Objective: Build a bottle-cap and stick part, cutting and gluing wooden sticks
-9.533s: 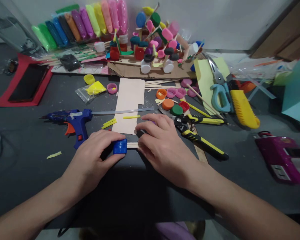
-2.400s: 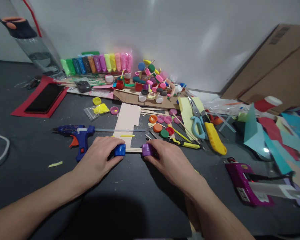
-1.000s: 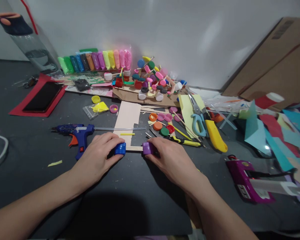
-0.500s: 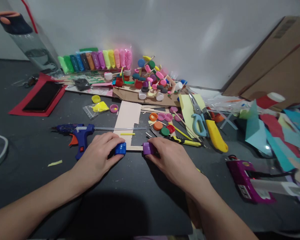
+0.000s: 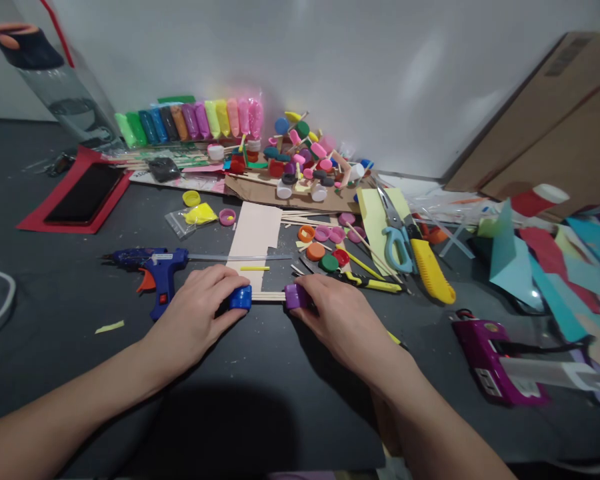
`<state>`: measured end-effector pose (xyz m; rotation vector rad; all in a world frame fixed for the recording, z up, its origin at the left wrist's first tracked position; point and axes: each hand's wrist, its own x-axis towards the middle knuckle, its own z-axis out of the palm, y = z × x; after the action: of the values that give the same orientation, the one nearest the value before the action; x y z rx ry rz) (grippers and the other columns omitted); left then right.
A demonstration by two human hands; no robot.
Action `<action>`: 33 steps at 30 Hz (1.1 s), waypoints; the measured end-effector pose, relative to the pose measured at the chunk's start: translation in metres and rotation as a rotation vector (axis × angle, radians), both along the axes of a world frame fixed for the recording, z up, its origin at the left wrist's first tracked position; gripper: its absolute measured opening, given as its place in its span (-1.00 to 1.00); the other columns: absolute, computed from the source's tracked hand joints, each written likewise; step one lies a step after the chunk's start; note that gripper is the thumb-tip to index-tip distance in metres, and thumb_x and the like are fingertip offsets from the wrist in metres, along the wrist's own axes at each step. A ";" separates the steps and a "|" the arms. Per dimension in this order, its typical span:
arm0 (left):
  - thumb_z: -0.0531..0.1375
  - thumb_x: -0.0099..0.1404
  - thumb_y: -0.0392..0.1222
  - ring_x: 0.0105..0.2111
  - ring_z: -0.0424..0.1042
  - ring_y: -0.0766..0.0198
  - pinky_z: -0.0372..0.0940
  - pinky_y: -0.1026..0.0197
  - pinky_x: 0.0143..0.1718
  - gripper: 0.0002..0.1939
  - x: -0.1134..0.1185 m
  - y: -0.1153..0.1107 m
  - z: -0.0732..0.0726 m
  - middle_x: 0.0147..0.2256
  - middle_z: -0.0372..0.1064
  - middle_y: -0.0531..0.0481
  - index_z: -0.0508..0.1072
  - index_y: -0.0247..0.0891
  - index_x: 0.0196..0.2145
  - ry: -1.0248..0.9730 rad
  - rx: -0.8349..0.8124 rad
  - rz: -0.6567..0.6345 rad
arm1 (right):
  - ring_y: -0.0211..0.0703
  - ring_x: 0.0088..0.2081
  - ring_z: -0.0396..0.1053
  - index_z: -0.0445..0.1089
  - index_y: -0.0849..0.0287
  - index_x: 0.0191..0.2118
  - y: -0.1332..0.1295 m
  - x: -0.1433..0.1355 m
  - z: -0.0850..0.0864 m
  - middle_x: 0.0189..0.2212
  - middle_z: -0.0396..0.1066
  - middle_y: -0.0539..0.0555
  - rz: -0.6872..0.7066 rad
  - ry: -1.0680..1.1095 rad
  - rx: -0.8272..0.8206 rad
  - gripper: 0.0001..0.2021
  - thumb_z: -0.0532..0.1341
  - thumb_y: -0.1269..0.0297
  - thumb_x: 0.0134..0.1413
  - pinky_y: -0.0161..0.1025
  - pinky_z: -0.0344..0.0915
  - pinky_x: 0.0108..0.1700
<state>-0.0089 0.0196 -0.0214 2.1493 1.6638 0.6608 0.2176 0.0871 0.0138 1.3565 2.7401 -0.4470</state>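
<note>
Between my hands lies a short bundle of thin wooden sticks (image 5: 269,297), joining a blue bottle cap (image 5: 241,297) on the left and a purple bottle cap (image 5: 295,297) on the right. My left hand (image 5: 193,313) pinches the blue cap between thumb and fingers. On the other side, my right hand (image 5: 345,317) grips the purple cap the same way. Just beyond the sticks are a pale card strip (image 5: 254,230) and a small yellow stick (image 5: 255,269). A blue glue gun (image 5: 173,273) rests beside my left hand, its clear glue stick pointing right.
Loose caps (image 5: 315,251), a yellow cutter (image 5: 375,283), scissors (image 5: 397,243) and a yellow-handled knife (image 5: 433,273) lie beyond my right hand. Small cap-wheeled models (image 5: 300,167) stand at the back. A purple device (image 5: 495,367) sits at right, a phone (image 5: 85,193) at left.
Almost nothing differs. Both hands keep their hold on the two caps, and the view has shifted very slightly.
</note>
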 end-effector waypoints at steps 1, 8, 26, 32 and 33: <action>0.14 0.38 -0.17 -0.03 0.35 0.06 0.23 0.01 -0.01 -0.76 0.000 0.000 0.000 -0.05 0.39 -0.11 0.40 -0.20 -0.02 -0.002 0.000 -0.002 | -0.06 -0.25 0.42 0.36 0.19 -0.24 0.000 0.000 0.000 -0.24 0.48 0.14 0.000 0.002 -0.003 -0.92 0.22 0.30 0.22 -0.24 0.18 -0.28; 0.15 0.37 -0.18 -0.04 0.34 0.07 0.23 0.02 -0.01 -0.76 0.000 -0.001 0.000 -0.05 0.38 -0.11 0.40 -0.22 -0.02 -0.011 -0.003 -0.008 | -0.06 -0.21 0.42 0.36 0.20 -0.23 0.002 0.000 0.000 -0.23 0.48 0.13 0.003 0.026 -0.022 -0.93 0.23 0.33 0.21 -0.25 0.19 -0.24; 0.14 0.38 -0.17 -0.04 0.33 0.06 0.24 -0.01 0.00 -0.76 0.000 0.000 -0.001 -0.05 0.37 -0.12 0.40 -0.22 -0.01 -0.023 -0.010 -0.009 | -0.07 -0.25 0.41 0.35 0.21 -0.26 0.001 0.001 -0.001 -0.25 0.48 0.13 0.005 0.052 -0.036 -0.94 0.23 0.35 0.21 -0.25 0.18 -0.27; 0.14 0.38 -0.17 -0.03 0.33 0.06 0.24 0.01 0.01 -0.75 0.000 -0.001 0.000 -0.04 0.37 -0.11 0.40 -0.22 -0.01 -0.017 -0.010 -0.011 | -0.08 -0.25 0.41 0.35 0.21 -0.27 0.002 0.000 0.001 -0.26 0.48 0.14 0.002 0.054 -0.037 -0.94 0.23 0.35 0.21 -0.25 0.18 -0.26; 0.14 0.38 -0.18 -0.03 0.33 0.06 0.24 0.01 0.01 -0.76 0.000 -0.001 0.000 -0.04 0.37 -0.11 0.40 -0.22 -0.01 -0.020 -0.009 -0.012 | -0.08 -0.25 0.40 0.35 0.21 -0.27 0.002 0.000 0.001 -0.26 0.48 0.14 0.003 0.054 -0.036 -0.95 0.23 0.36 0.21 -0.25 0.18 -0.26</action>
<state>-0.0088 0.0189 -0.0218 2.1376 1.6400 0.6676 0.2176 0.0889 0.0144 1.3522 2.7622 -0.5383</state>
